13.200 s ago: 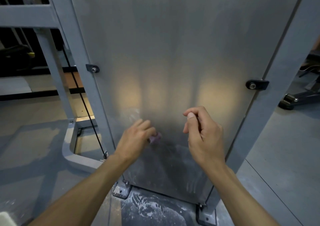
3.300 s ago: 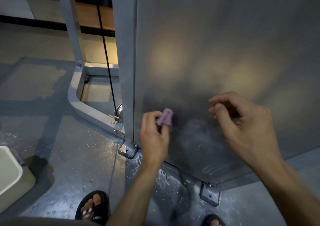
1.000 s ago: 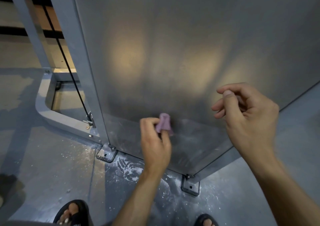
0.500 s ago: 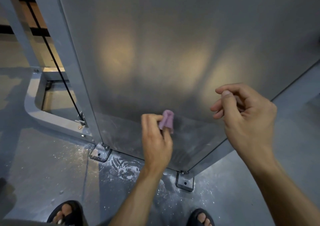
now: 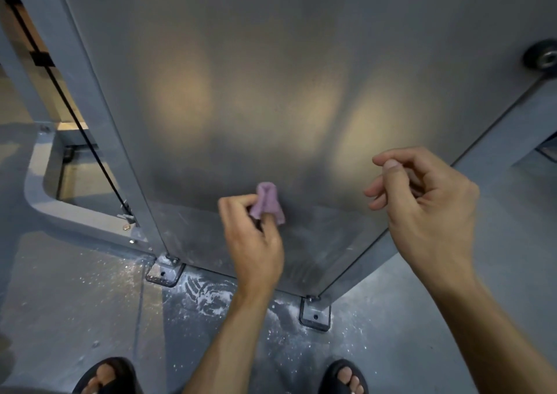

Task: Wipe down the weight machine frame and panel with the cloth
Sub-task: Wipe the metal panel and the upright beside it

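Note:
A large brushed-metal panel (image 5: pixel 271 77) fills the upper view, held between two grey frame posts; the left post (image 5: pixel 99 122) runs down to a bolted foot. My left hand (image 5: pixel 256 242) is shut on a small bunched purple cloth (image 5: pixel 266 202), pressing it against the lower part of the panel, where the surface looks smeared. To the right, my right hand (image 5: pixel 428 209) hovers in front of the panel's lower right edge, fingers loosely curled and thumb against the forefinger, holding nothing.
A black cable (image 5: pixel 87 140) runs down beside the left post to the curved grey base frame (image 5: pixel 39 194). Two bolted foot plates (image 5: pixel 164 271) (image 5: pixel 315 315) sit on the grey floor amid white dust. My sandalled feet (image 5: pixel 105 375) (image 5: pixel 343 377) stand just below.
The view has shifted slightly, so the panel and feet sit further right and lower. My left hand stays on the lower panel with the cloth; the right hand keeps its pose.

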The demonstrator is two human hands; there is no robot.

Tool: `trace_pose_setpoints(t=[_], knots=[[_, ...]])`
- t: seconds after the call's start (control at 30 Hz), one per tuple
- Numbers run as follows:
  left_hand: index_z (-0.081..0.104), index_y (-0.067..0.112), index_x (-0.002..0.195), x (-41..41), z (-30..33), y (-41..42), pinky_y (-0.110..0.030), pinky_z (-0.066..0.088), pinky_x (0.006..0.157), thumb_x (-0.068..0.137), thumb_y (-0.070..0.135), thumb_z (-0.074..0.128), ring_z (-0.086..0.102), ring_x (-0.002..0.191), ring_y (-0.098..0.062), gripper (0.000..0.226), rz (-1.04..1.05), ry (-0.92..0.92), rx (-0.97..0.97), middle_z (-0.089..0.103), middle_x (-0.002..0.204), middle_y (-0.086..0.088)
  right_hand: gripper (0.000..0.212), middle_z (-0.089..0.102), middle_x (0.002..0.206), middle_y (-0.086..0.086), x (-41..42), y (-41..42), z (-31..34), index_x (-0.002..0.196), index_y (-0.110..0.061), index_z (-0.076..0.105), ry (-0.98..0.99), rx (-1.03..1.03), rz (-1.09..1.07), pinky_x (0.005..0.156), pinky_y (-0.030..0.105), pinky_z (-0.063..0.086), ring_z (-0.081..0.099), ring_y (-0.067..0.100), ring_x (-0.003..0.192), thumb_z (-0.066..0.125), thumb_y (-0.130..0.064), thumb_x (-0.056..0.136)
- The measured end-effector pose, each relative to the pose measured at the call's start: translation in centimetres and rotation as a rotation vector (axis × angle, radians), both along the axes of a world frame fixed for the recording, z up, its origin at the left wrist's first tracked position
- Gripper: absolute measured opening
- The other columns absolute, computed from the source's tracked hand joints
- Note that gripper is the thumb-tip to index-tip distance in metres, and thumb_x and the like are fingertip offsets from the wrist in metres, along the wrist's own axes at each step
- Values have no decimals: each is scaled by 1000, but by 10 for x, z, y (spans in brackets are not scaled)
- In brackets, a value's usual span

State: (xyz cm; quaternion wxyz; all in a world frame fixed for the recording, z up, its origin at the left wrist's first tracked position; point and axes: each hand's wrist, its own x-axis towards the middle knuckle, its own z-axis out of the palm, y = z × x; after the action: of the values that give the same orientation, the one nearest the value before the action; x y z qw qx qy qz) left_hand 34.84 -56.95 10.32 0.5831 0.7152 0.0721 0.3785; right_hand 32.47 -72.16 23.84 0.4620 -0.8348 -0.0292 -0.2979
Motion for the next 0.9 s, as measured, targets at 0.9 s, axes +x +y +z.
trace_pose_setpoints(t=[0.9], knots=[[62, 6, 88, -15, 12, -48, -11, 35, 66, 69, -21, 60, 47, 75, -11, 33, -170, 15, 158, 47, 92, 4, 20, 71, 65, -4, -5, -24, 3, 94, -18, 73, 2, 41, -58, 59, 20, 51, 69, 14, 57, 55, -12, 101]])
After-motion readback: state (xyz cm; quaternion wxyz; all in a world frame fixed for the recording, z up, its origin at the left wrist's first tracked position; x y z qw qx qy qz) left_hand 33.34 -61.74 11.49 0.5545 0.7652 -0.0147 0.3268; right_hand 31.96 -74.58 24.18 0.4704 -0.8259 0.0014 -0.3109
